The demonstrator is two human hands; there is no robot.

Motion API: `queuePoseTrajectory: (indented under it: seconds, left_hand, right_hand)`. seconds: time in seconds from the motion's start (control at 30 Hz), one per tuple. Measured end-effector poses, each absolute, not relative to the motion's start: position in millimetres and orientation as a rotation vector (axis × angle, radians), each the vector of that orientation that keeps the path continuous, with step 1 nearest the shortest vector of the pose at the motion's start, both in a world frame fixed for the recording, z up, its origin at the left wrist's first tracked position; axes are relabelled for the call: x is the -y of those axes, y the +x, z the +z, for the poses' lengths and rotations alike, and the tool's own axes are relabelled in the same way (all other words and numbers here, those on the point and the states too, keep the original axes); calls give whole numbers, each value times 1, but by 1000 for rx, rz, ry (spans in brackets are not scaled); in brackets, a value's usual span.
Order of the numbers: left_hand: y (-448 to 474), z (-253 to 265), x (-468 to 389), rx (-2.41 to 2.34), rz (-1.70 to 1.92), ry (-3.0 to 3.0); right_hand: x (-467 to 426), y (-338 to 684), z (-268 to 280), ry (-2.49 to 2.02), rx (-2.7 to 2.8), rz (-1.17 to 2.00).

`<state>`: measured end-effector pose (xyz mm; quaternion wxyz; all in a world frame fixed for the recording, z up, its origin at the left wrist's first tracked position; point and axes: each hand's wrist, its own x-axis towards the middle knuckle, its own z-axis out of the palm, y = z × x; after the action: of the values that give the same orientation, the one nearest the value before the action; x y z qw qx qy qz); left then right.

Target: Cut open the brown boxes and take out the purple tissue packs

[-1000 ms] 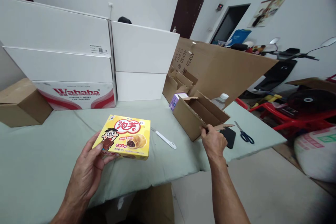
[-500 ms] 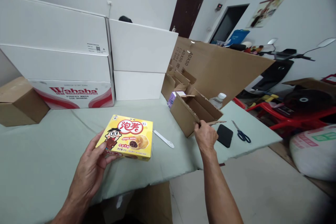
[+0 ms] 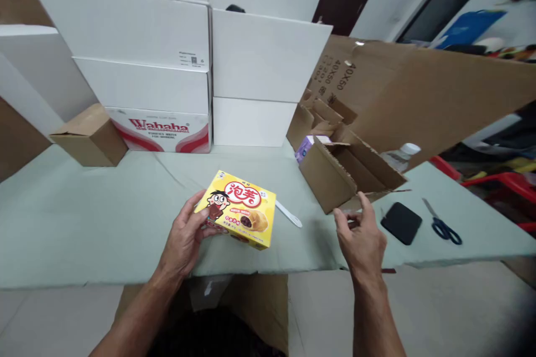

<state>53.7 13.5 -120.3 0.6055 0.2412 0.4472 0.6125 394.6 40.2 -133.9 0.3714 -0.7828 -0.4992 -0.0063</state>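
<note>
My left hand (image 3: 186, 234) grips a yellow snack box (image 3: 238, 209) by its left end, thumb on the front. The box is tilted above the table and shows a cartoon child and a cream puff. My right hand (image 3: 362, 234) has thumb and forefinger apart, with nothing seen between them. It is just in front of an open brown cardboard box (image 3: 326, 175); whether a fingertip touches that box I cannot tell. A white slim-handled tool (image 3: 290, 214) lies partly hidden behind the snack box. Beside the open carton is a purple and white box (image 3: 305, 148).
A black flat pad (image 3: 402, 223) and dark-handled scissors (image 3: 446, 231) lie at the right. A clear bottle (image 3: 400, 157) stands behind the open carton. White boxes (image 3: 157, 128) and a closed brown box (image 3: 92, 136) stand along the back. The table's front edge (image 3: 310, 271) is close.
My right hand has let go of the open carton's edge and drawn back slightly, its fingers parting. My left hand still holds the snack box. The view has swung left.
</note>
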Motion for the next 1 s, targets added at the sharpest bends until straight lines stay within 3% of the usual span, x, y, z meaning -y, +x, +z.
queuePoseTrajectory:
  seconds: [0.2,0.3,0.6,0.77,0.83,1.0]
  left_hand:
    - [64,-120,-9,-1012,1392,598]
    - [69,-122,-5,-988,1407,592]
    - [59,-118,1,-1160,1253,881]
    - [85,-112,14,-997,1077,1240]
    - [91,-114,19,-918,1041,1347]
    - [79,-129,18,-982,1027,1406]
  right_hand:
    - [-20,325,-153,-1387,1207,1017]
    - [-16,295,-161,-1170,1156,1279]
    - [-13,314,-133,-1353,1504,1048]
    - [-7,322,-127,-1150,1423,1548]
    - [-1,337,-137,-1095,1263,1600]
    - [8,422,-165,-1271,979,1201]
